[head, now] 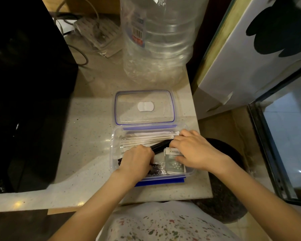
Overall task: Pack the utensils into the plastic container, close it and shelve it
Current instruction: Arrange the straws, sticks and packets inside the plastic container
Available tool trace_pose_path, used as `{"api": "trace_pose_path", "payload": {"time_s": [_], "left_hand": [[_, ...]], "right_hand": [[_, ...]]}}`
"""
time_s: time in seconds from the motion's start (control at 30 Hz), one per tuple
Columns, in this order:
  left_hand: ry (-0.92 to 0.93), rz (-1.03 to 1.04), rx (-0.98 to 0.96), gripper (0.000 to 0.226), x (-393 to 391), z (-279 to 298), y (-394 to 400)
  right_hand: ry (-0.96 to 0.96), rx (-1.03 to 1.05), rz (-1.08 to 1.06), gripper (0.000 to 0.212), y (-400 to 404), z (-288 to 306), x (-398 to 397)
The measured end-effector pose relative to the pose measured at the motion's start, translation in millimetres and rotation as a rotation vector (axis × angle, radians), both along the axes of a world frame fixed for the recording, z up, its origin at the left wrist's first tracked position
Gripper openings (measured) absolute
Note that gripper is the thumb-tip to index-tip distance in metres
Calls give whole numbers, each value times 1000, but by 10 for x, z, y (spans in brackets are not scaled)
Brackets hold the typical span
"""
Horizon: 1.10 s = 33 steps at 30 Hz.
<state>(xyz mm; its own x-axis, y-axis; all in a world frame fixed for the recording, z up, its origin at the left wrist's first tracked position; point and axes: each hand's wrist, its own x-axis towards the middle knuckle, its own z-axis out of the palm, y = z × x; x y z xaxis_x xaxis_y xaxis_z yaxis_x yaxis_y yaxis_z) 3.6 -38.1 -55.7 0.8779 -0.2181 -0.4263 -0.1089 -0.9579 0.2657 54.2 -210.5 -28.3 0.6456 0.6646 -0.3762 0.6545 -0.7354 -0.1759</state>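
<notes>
A clear plastic container point(113, 153) with blue clips sits open on the counter near its front right corner. Its clear, blue-rimmed lid point(144, 106) lies flat just behind it. Inside lie several paper-wrapped utensils point(146, 137), a long black wrapped utensil point(161, 145) and grey sachets point(174, 165). My left hand point(137, 160) is inside the container, closed over the lower end of the black utensil. My right hand point(193, 150) grips its upper end at the container's right side, with the thumb on the sachets.
A large clear water bottle point(156, 40) stands behind the lid. A black appliance point(24, 94) fills the left. Cables and a power strip point(96, 30) lie at the back. A white panel point(250, 54) and a glass door point(285, 140) stand to the right.
</notes>
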Motion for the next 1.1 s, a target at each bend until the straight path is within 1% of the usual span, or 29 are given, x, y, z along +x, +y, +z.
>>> {"api": "trace_pose_path", "payload": {"time_s": [0.07,0.1,0.2,0.37,0.47,0.57,0.6,0.7,0.73,0.9,0.97,1.1], "left_hand": [[2,-1,13,16,6,0,-6],[4,-5,9,16,10,-1,-6],[13,-30,-40,17,17,1,-8],[-7,48,-237,15,53,18,-58],[90,99,-374,17,102,59,-134],[124,185,-443,16,129,66,-210],[128,214,-451,16,130,69,-230],[160,299,-510,12,116,91,-270],[173,321,-528,18,107,105,-279],[215,338,-564,44,55,123,-268],[214,322,-569,43,31,121,-245],[131,174,-465,31,-21,89,-176]], "right_hand": [[-6,1,-9,28,4,9,11],[-5,-9,-9,31,8,11,9],[10,-63,8,47,17,11,-4],[-7,-107,48,57,-2,46,0],[-18,-108,48,48,-11,50,4],[-37,-108,34,27,-11,51,2],[-33,-110,30,26,-9,48,-6],[-19,-93,22,33,-9,13,-33],[-11,-81,13,36,-14,1,-39],[0,-44,15,41,-21,-29,-36],[9,-48,13,47,-18,-33,-41],[25,-59,18,60,-13,-17,-45]]}}
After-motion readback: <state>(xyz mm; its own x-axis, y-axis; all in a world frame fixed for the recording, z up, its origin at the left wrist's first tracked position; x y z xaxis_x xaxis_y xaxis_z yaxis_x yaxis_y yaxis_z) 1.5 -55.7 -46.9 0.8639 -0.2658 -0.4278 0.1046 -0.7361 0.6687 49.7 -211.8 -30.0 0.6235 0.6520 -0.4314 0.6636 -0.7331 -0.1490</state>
